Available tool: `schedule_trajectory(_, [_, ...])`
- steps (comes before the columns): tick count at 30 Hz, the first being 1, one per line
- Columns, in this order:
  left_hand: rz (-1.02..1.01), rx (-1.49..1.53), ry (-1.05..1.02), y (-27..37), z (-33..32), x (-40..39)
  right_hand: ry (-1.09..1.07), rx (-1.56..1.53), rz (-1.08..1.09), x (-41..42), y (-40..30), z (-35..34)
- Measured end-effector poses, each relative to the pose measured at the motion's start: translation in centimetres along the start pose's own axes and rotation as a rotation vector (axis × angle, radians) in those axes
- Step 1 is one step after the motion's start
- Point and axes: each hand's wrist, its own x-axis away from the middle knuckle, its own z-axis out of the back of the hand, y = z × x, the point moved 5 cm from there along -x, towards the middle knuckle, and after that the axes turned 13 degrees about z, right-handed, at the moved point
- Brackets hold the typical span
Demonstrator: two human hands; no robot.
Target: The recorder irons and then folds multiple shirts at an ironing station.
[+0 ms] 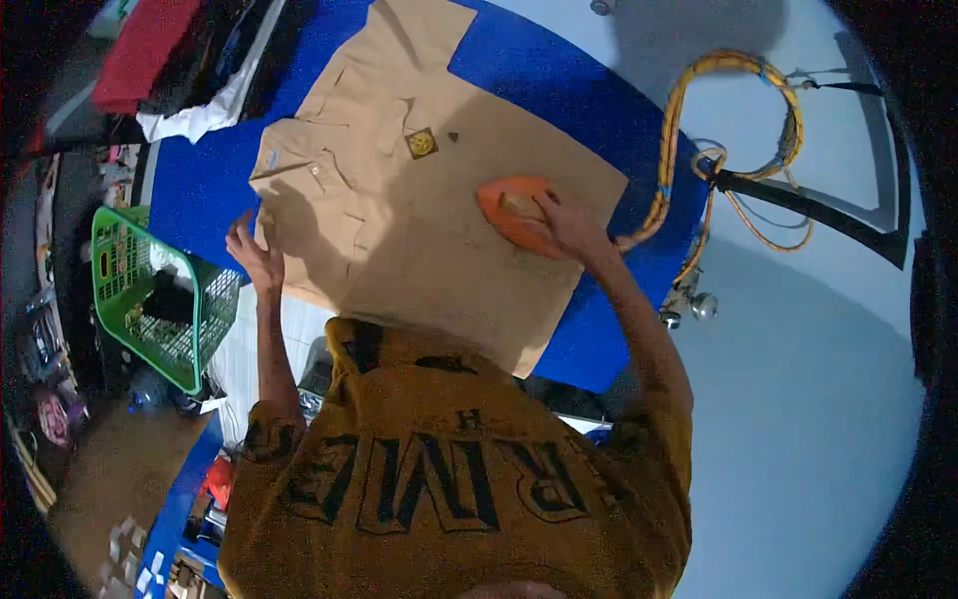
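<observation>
A tan short-sleeved shirt (449, 247) lies spread on a blue-covered table, its collar toward the left. My right hand (572, 224) grips an orange clothes iron (516, 213) that rests on the shirt's body, right of centre. My left hand (257, 251) is beside the shirt's left edge near the collar, fingers apart and holding nothing. A small dark square patch with a gold emblem (421, 143) lies on the upper part of the shirt. The underside of the iron is hidden.
Bundled yellow hose or cable (666, 150) loops from the iron's side toward the wall at right. A green plastic basket (198, 322) with dark and white cloth stands at left. Folded garments, red (142, 56) and white (206, 116), lie at the upper left of the blue table cover (202, 180).
</observation>
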Motion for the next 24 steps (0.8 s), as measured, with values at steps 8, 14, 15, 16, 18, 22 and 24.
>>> schedule_trajectory(8, [0.133,0.024,0.123,-5.4,3.0,5.6,0.035,-0.056,0.124,-7.5,-4.3,1.0])
schedule_trajectory(14, [0.33,0.041,0.168,-11.0,4.4,12.1,-0.001,-0.13,-0.031,-3.3,0.4,-0.7])
schedule_trajectory(15, [0.486,0.15,0.138,-12.3,4.0,13.2,0.005,-0.176,-0.134,-1.7,1.6,-0.7])
schedule_trajectory(16, [0.528,0.143,0.119,-12.9,3.6,14.0,-0.054,-0.161,-0.199,0.1,2.5,-0.7])
schedule_trajectory(18, [0.618,0.239,0.073,-13.8,2.2,14.8,0.094,0.117,0.126,2.2,2.0,0.9])
schedule_trajectory(22, [0.688,0.594,0.049,-15.0,-1.0,12.8,0.043,0.107,-0.027,3.4,3.3,2.5])
schedule_trajectory(24, [0.722,0.749,0.017,-15.2,-2.5,11.6,0.064,-0.286,-0.335,2.2,3.8,2.8])
